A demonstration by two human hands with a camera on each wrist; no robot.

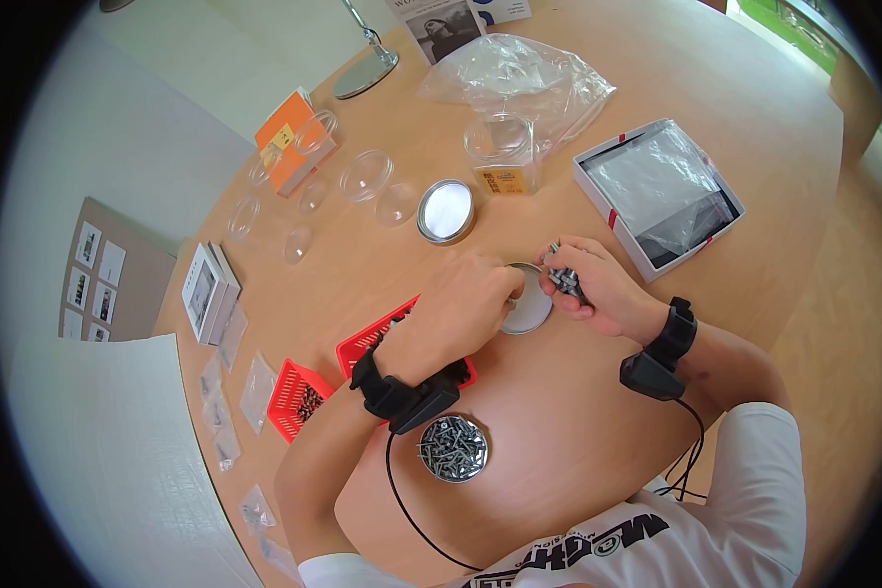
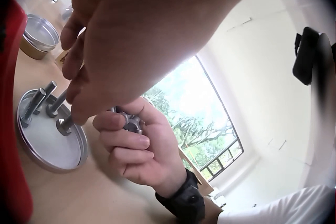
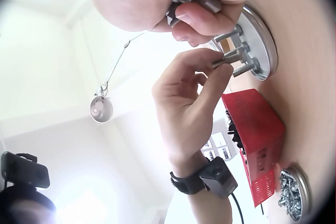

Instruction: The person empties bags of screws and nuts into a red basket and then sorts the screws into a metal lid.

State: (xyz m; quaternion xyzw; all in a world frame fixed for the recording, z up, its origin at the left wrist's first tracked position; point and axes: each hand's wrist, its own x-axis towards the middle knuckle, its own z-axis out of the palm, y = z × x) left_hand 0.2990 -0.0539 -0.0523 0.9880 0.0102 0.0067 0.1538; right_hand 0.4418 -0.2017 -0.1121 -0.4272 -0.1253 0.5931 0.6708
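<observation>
A round shallow metal lid [image 2: 73, 157] lies on the table, and several hex bolts [image 2: 34, 106] stand upright on their heads in it. My left hand [image 1: 461, 304] reaches over the lid from the left. Its thumb and fingertips pinch the shank of one bolt [image 3: 236, 56], whose head is down at the lid. Beside it, my right hand [image 1: 603, 289] grips a bunch of loose bolts [image 1: 564, 278] in its curled fingers, just right of the lid; part of the bunch is hidden by the fingers.
Red baskets [image 1: 286, 400] holding small parts stand under and beside my left forearm. Nearer me sits a round tin of screws [image 1: 453, 449]. Farther off are another metal tin [image 1: 446, 211], clear plastic dishes [image 1: 367, 176], a plastic bag [image 1: 519, 73] and a white box [image 1: 659, 196].
</observation>
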